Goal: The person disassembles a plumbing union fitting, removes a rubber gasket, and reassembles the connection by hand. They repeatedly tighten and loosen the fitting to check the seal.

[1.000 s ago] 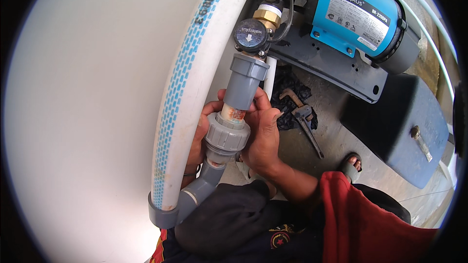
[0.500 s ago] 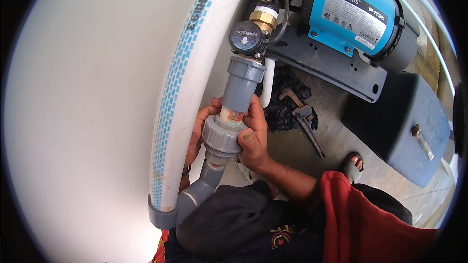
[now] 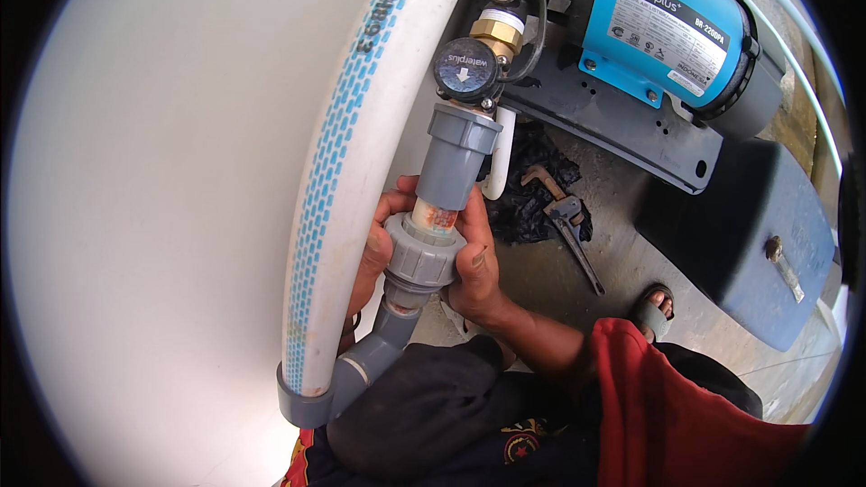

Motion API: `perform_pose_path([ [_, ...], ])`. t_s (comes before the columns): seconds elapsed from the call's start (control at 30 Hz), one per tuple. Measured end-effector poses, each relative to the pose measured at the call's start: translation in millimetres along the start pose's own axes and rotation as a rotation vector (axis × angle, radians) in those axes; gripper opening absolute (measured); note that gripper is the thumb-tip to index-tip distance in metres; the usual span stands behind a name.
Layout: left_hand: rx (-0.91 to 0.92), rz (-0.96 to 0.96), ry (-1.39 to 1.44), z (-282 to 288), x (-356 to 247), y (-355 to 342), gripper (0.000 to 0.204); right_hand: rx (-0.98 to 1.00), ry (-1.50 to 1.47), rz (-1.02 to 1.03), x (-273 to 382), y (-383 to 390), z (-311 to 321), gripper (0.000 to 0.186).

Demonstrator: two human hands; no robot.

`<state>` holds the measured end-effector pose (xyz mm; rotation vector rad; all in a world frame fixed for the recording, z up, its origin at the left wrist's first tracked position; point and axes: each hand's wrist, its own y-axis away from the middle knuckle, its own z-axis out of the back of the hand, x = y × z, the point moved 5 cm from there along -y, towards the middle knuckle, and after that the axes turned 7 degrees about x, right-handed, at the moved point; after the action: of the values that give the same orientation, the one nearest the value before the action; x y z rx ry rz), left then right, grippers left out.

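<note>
A grey ribbed pipe union (image 3: 422, 252) sits between my two hands on the pipe below the pump's outlet. My left hand (image 3: 372, 248) curls around its left side, partly hidden behind the thick white pipe (image 3: 347, 171). On the other side, my right hand (image 3: 475, 257) grips the union with its thumb in front and fingers behind. Just above shows a short white pipe piece (image 3: 436, 216) with reddish stains, entering a grey socket (image 3: 448, 158). Over that is a round black flow switch (image 3: 466, 68) beside a brass fitting (image 3: 499, 33). A grey elbow (image 3: 388, 332) joins the union's lower end.
A blue water pump (image 3: 663, 32) stands on a black metal base (image 3: 622, 122) at upper right. On the floor, a pipe wrench (image 3: 568, 221) lies by a black plastic bag (image 3: 528, 207). A dark blue pump cover (image 3: 767, 234) rests farther right. A large pale surface (image 3: 162, 189) fills the left.
The view has shifted slightly, so pipe and pump appear a little farther right. Both hands stay on the union; my right fingers and thumb have moved slightly around it.
</note>
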<state>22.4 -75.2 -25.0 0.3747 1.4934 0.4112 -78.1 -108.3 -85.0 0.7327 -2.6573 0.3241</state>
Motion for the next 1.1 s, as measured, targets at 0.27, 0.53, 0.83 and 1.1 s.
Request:
perform_pose_path([
  [0.27,-0.001,0.004,-0.396,-2.1,-6.4,2.6,0.099,0.056,0.056,-0.003,3.8,-4.1,0.1,0.094],
  [0.53,0.003,0.059,-0.305,-7.2,-11.4,9.1,0.100,0.034,0.152,-0.116,-6.3,3.0,13.8,0.102],
  [0.83,0.009,0.152,0.088,4.3,12.5,29.2,0.101,-0.022,0.132,-0.014,3.7,6.9,3.5,0.103],
  [1.1,0.047,0.222,0.192,-5.1,20.6,29.0,0.101,-0.042,0.059,-0.145,22.3,-8.2,1.2,0.091],
])
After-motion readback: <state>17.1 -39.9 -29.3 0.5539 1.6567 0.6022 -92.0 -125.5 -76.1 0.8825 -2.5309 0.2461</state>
